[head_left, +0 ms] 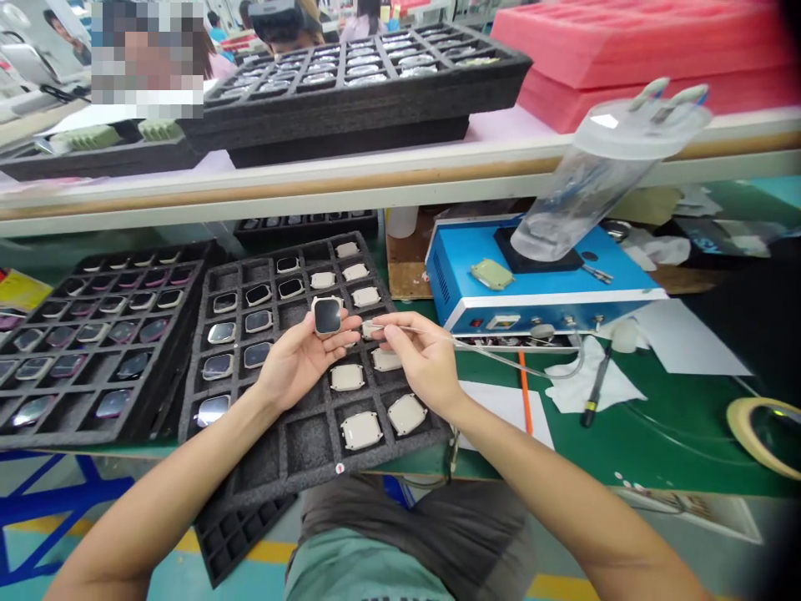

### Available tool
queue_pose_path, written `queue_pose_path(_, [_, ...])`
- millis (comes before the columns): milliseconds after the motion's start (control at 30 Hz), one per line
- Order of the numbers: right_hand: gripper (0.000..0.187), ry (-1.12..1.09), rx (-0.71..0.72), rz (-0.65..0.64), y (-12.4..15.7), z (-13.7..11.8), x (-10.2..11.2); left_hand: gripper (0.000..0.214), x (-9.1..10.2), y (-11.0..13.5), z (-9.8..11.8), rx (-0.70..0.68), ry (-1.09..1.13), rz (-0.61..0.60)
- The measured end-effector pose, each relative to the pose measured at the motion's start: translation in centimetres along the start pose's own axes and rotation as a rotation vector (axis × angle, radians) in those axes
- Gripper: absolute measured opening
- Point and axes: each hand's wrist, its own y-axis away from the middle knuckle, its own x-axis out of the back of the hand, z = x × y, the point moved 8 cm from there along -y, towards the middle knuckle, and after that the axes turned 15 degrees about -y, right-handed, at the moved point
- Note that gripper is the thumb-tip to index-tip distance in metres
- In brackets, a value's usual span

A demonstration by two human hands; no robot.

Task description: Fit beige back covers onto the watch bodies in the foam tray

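In my left hand [299,355] a smartwatch body [327,316] with a dark square screen and a pale case is held by thumb and fingers, screen up. My right hand [425,355] pinches a thin clear tube [463,343] that runs off to the right; what is at its end by the fingertips cannot be made out. Both hands are over a black foam tray [306,442]. Its left columns hold watch bodies with dark screens, such as one watch [218,366]. On its right side lie pale watch cases [361,430], back side up.
Another foam tray of watches [68,334] lies left. Behind, a blue machine [531,288] bears a clear cylinder [563,200] and a pale green case [492,274]. A shelf edge [400,179] crosses above, carrying foam trays [369,96]. A marker [596,388] and tape roll [767,434] lie right.
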Motion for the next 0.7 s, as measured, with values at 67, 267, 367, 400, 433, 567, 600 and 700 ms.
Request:
queue_pose_path(67, [0.026,0.025,0.013,-0.016,-0.2,0.0,-0.2,0.049,-0.3,0.2,0.1,0.006,0.028,-0.01])
queue_pose_path(267, [0.035,0.276,0.053,-0.064,1.5,-1.8,-0.4,0.051,-0.4,0.5,0.2,0.029,0.045,-0.01])
queue_pose_path(367, [0.041,0.614,0.035,-0.123,6.0,-3.9,1.6,0.049,-0.6,0.4,0.8,-0.022,0.045,0.008])
queue_pose_path(400, [0.037,0.736,0.003,-0.105,7.7,-4.4,2.9,0.049,-0.7,0.3,1.0,-0.041,0.046,0.018])
queue_pose_path(433, [0.034,0.849,-0.029,-0.038,9.2,-5.0,4.7,0.051,-0.7,0.2,1.2,-0.049,0.045,0.029])
queue_pose_path(567, [0.04,1.253,-0.188,0.421,12.1,-6.8,12.7,0.051,-1.6,0.0,1.3,-0.023,0.004,0.021])
queue_pose_path(600, [0.042,1.327,-0.289,0.463,11.8,-6.5,14.2,0.051,-1.8,0.1,1.2,-0.016,-0.013,0.013])
queue_pose_path(700, [0.04,1.434,-0.595,0.468,9.8,-4.9,17.1,0.052,-2.0,0.3,1.0,-0.01,-0.049,0.006])
